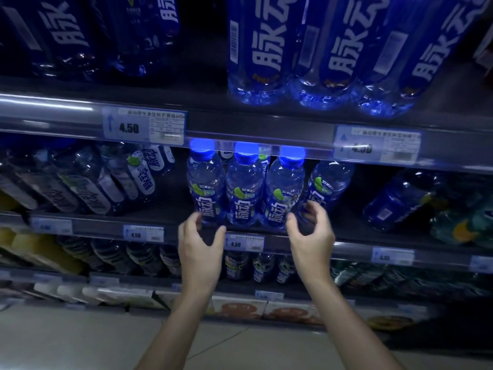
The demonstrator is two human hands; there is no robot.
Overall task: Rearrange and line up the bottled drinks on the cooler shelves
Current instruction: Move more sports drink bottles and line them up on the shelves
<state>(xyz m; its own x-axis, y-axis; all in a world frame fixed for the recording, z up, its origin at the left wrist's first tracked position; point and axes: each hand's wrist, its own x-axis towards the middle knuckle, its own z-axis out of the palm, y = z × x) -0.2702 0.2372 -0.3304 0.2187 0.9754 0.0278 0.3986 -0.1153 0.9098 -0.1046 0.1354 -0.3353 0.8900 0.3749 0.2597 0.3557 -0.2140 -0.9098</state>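
Two hands, left (198, 245) and right (310, 231), fingers spread and empty, flank three upright bottles (244, 188) on the shelf (346, 243).

Open gap on middle shelf (346, 237) right of fourth bottle (329, 186); dark bottle (394, 201) beyond. Low clearance above blue caps (246, 153) under price rail (266, 134).

price tag (144, 127) on shelf rail: "4.50", "600" | lower tag (244, 243) under it, to the right: "4.50" | bottles (243, 194) between them: "脉动", "3D"
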